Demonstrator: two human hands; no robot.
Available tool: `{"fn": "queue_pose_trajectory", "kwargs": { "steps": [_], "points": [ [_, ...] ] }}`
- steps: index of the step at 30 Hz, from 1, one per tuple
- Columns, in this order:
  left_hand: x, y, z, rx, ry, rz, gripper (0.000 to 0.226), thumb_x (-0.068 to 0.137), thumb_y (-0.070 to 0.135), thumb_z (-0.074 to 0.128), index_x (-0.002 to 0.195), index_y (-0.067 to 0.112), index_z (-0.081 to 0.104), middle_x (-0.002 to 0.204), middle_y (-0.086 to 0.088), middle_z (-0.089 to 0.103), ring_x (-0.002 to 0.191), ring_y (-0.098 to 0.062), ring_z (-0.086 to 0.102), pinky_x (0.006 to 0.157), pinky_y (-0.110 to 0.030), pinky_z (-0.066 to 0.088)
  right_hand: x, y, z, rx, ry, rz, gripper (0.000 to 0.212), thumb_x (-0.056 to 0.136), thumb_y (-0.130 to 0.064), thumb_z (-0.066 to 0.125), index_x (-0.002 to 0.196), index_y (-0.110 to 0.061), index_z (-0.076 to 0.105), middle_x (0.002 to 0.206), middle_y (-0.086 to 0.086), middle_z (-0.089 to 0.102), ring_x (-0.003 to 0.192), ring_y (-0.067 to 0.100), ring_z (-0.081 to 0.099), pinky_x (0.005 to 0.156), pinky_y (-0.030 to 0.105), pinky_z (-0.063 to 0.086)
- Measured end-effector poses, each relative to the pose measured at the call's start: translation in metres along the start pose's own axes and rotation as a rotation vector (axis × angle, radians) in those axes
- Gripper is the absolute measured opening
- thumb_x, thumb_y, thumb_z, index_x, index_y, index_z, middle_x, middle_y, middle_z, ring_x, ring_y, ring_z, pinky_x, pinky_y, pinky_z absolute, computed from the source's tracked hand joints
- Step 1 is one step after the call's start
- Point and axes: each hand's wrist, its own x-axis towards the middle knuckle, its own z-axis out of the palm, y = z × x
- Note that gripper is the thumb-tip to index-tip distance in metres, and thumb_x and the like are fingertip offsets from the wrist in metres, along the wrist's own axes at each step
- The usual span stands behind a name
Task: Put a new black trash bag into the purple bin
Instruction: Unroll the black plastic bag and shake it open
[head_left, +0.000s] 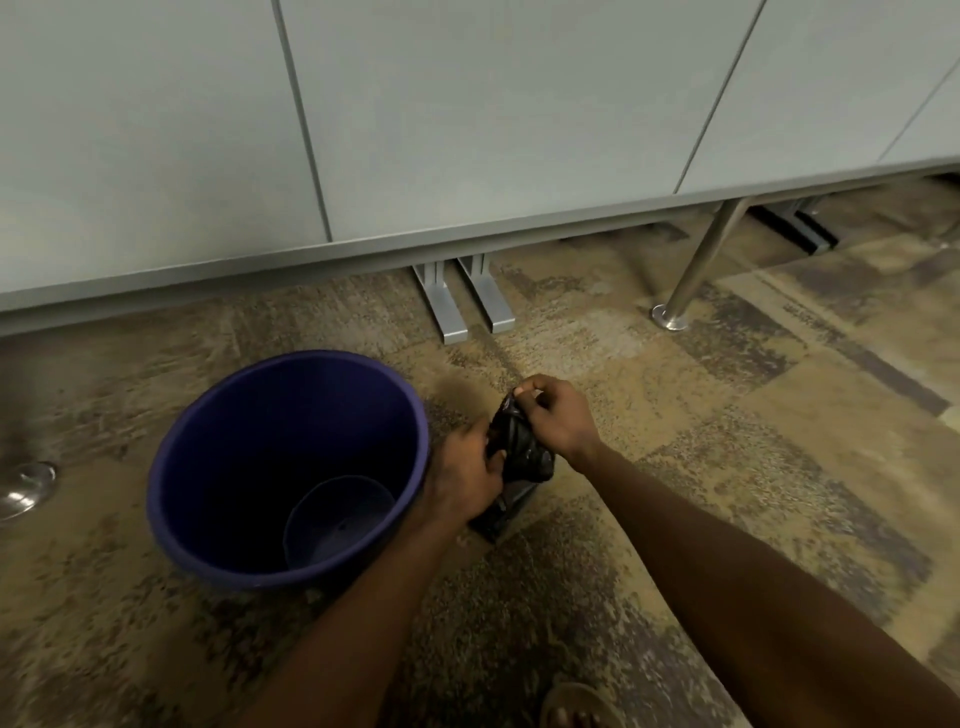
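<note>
The purple bin (171, 499) stands upright on the carpet at lower left, with nothing inside it. Just to its right, both hands hold a folded black trash bag (519, 452) above the floor. My left hand (462, 473) grips the bag's lower left side, close to the bin's rim. My right hand (556, 415) pinches the bag's top edge between thumb and fingers. The bag is still bunched and mostly folded, its lower end hanging toward the carpet.
Grey partition panels (467, 130) run across the back on metal feet (467, 306). A slanted metal leg (696, 265) meets the floor at right, and a round metal foot (26, 488) sits at far left. A sandalled foot (571, 712) shows at the bottom edge.
</note>
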Motion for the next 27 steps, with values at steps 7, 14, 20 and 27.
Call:
{"fn": "queue_pose_trajectory", "kwargs": {
  "steps": [7, 14, 20, 27],
  "points": [
    [-0.019, 0.032, -0.024, -0.134, -0.051, 0.043, 0.082, 0.090, 0.002, 0.069, 0.162, 0.024, 0.035, 0.157, -0.003, 0.043, 0.140, -0.024, 0.048, 0.113, -0.035, 0.041, -0.012, -0.050, -0.046, -0.057, -0.074, -0.074, 0.019, 0.107, -0.026, 0.058, 0.107, -0.014, 0.073, 0.109, 0.012, 0.076, 0.102, 0.027, 0.071, 0.093, 0.041, 0.055],
    [-0.029, 0.048, -0.062, -0.246, 0.028, -0.021, 0.018, 0.096, 0.018, 0.069, 0.112, 0.026, 0.063, 0.106, 0.003, 0.067, 0.097, -0.013, 0.068, 0.082, -0.035, 0.062, -0.039, -0.092, -0.089, -0.197, -0.090, -0.154, 0.024, 0.103, -0.046, 0.059, 0.108, -0.027, 0.074, 0.116, 0.000, 0.077, 0.105, 0.018, 0.070, 0.088, 0.036, 0.052],
    [-0.031, 0.042, -0.090, -0.328, 0.212, 0.022, 0.010, 0.096, 0.024, 0.071, 0.099, 0.021, 0.062, 0.137, 0.002, 0.058, 0.130, -0.020, 0.057, 0.105, -0.033, 0.047, -0.054, -0.113, -0.127, -0.678, -0.362, -0.133, 0.094, 0.066, -0.090, 0.065, 0.142, -0.036, 0.057, 0.133, -0.006, 0.067, 0.120, 0.021, 0.062, 0.099, 0.035, 0.044],
    [-0.035, 0.038, -0.133, -0.493, 0.163, 0.017, 0.011, 0.100, 0.019, 0.066, 0.104, 0.026, 0.059, 0.107, 0.017, 0.067, 0.106, -0.004, 0.067, 0.089, -0.026, 0.059, -0.046, -0.125, -0.150, -0.615, -0.374, -0.165, 0.042, 0.085, -0.048, 0.081, 0.119, -0.023, 0.074, 0.114, 0.003, 0.077, 0.107, 0.024, 0.070, 0.105, 0.051, 0.052]
  ]
}}
